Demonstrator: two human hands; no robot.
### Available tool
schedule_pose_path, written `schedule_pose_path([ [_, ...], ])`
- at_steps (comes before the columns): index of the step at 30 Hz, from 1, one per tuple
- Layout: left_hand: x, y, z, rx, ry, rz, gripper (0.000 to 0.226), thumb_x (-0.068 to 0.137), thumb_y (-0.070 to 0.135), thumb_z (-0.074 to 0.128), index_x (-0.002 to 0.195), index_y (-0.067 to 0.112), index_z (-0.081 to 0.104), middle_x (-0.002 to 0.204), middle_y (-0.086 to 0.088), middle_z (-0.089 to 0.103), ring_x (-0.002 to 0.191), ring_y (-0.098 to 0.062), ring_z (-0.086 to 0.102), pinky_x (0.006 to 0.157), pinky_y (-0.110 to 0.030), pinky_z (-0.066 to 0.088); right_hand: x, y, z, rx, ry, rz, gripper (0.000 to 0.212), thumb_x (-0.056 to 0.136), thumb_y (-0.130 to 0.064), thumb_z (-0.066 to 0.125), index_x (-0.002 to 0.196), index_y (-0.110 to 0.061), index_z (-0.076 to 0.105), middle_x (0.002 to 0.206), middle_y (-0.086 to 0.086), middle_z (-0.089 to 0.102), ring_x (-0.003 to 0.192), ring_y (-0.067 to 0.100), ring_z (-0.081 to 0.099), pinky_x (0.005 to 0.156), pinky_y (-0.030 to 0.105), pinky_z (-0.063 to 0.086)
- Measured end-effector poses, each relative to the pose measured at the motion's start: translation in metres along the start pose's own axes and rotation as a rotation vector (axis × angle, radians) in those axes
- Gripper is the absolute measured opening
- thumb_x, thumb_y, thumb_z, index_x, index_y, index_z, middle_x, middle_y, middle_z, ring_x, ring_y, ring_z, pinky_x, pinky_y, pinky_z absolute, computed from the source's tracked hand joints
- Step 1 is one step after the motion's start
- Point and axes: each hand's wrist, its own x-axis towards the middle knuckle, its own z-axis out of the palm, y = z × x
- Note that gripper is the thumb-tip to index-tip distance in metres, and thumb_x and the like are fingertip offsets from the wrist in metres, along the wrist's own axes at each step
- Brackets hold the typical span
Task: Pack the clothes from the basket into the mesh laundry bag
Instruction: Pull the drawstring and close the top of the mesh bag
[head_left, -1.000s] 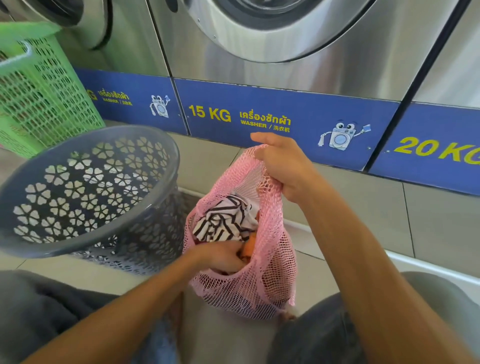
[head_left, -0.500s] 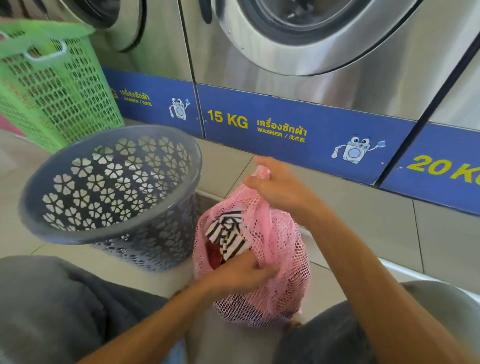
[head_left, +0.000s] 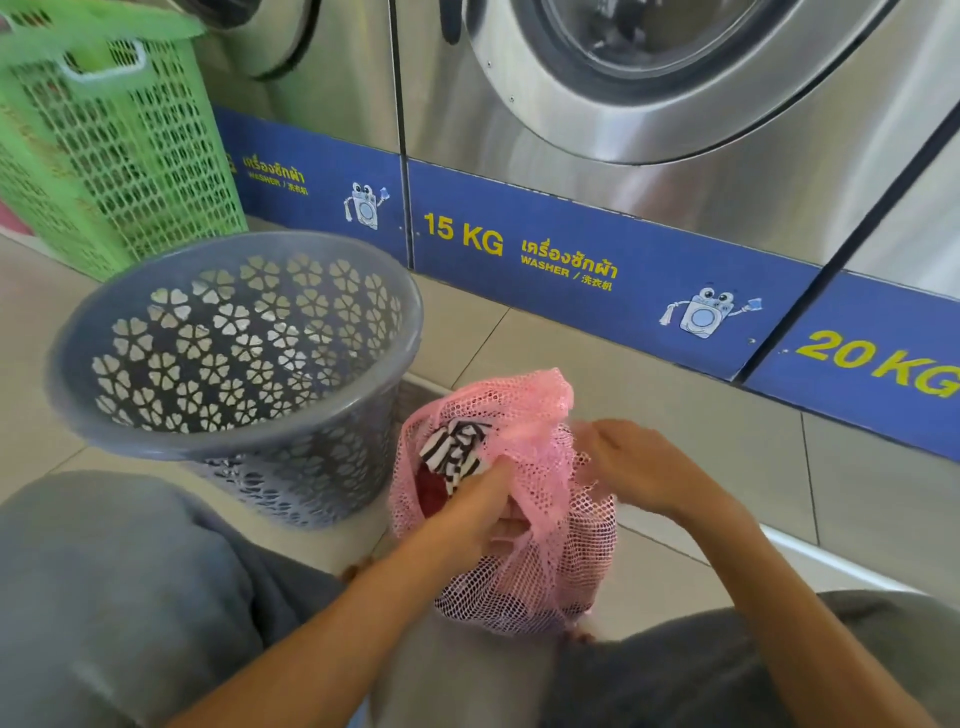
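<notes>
Pink mesh bag (head_left: 524, 561) on the tiled floor (head_left: 623, 384) between grey-clad knees, just right of the grey basket (head_left: 228, 374), mouth open at the top. Striped garment (head_left: 453, 453) and something red (head_left: 431, 496) inside near the mouth. Left hand (head_left: 480, 512) at the opening, fingers curled round the mesh edge. Right hand (head_left: 631, 465) against the bag's right side, blurred; grip impossible to tell. Green basket (head_left: 119, 156) behind, by the washers (head_left: 675, 171)
</notes>
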Motion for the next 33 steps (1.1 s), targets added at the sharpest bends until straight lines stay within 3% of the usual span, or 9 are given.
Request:
schedule_pose_path([
  [5,-0.001,0.005,0.001,-0.037,-0.092,0.022,0.049,0.1,0.048,0.038,0.101,0.005,0.061,0.067,-0.001,0.073,0.084,-0.024,0.065,0.101,-0.048,0.039,-0.004,-0.001,0.031,-0.229,-0.272,-0.017,0.051,0.092,-0.06,0.052,0.091,-0.012,0.07,0.089,0.009,0.075,0.079,0.02,0.075,0.074,0.033,0.054],
  [8,-0.004,0.009,-0.003,0.002,-0.18,0.044,0.039,0.1,0.044,0.043,0.097,0.011,0.063,0.082,-0.006,0.076,0.101,-0.03,0.067,0.106,-0.054,0.037,0.0,-0.001,0.028,-0.228,-0.255,-0.019,0.028,0.091,-0.044,0.063,0.082,-0.018,0.061,0.087,0.001,0.074,0.072,0.013,0.074,0.069,0.031,0.055],
  [11,-0.005,0.012,-0.004,0.222,-0.16,0.185,0.027,0.093,0.036,0.063,0.108,0.014,0.064,0.096,-0.003,0.078,0.097,-0.02,0.074,0.096,-0.045,0.054,0.002,0.003,0.016,-0.265,-0.245,0.024,0.018,0.089,-0.031,0.064,0.086,-0.014,0.067,0.077,-0.002,0.076,0.063,0.007,0.073,0.068,0.028,0.057],
  [17,-0.013,-0.006,0.0,0.78,-0.077,0.471,0.032,0.072,0.043,0.082,0.092,0.02,0.071,0.089,0.004,0.075,0.08,-0.006,0.069,0.076,-0.031,0.059,0.004,0.008,0.011,-0.292,-0.161,0.062,0.018,0.083,-0.03,0.065,0.077,-0.013,0.065,0.078,0.002,0.075,0.072,0.015,0.073,0.071,0.033,0.06],
  [21,-0.011,-0.016,0.011,0.884,-0.036,0.66,0.028,0.076,0.035,0.076,0.101,0.028,0.064,0.086,0.006,0.071,0.074,-0.003,0.067,0.059,-0.015,0.051,0.002,0.007,0.015,-0.18,-0.239,0.025,0.016,0.079,-0.025,0.068,0.076,-0.01,0.065,0.066,0.0,0.075,0.057,0.01,0.073,0.049,0.021,0.055],
  [24,-0.008,-0.015,0.01,0.882,-0.027,0.673,0.012,0.082,0.038,0.075,0.08,0.034,0.064,0.067,0.021,0.067,0.06,0.009,0.061,0.048,-0.005,0.04,-0.001,0.01,0.015,-0.098,-0.256,0.033,0.014,0.081,-0.024,0.07,0.085,-0.012,0.067,0.064,-0.003,0.075,0.052,0.01,0.072,0.044,0.015,0.048],
  [27,-0.003,-0.013,0.007,0.896,-0.024,0.655,0.029,0.081,0.039,0.076,0.058,0.032,0.06,0.048,0.025,0.056,0.042,0.007,0.047,0.042,-0.008,0.031,-0.002,0.013,0.012,-0.073,-0.229,0.057,0.015,0.083,-0.025,0.071,0.09,-0.012,0.067,0.063,-0.004,0.074,0.051,0.009,0.072,0.044,0.013,0.047],
  [30,-0.003,-0.009,0.005,0.899,-0.066,0.646,0.023,0.083,0.04,0.075,0.068,0.021,0.072,0.059,0.018,0.065,0.052,0.006,0.057,0.051,-0.005,0.042,-0.002,0.015,0.01,-0.094,-0.269,0.114,0.014,0.086,-0.028,0.071,0.088,-0.017,0.062,0.064,-0.006,0.072,0.051,0.008,0.071,0.044,0.014,0.048],
  [33,-0.005,-0.002,0.003,0.895,-0.087,0.622,0.021,0.086,0.039,0.072,0.088,0.018,0.075,0.085,0.008,0.075,0.079,-0.005,0.071,0.078,-0.03,0.06,-0.004,0.013,0.012,-0.138,-0.36,0.152,0.019,0.087,-0.037,0.069,0.091,-0.022,0.06,0.069,-0.009,0.07,0.052,0.007,0.071,0.05,0.016,0.052],
])
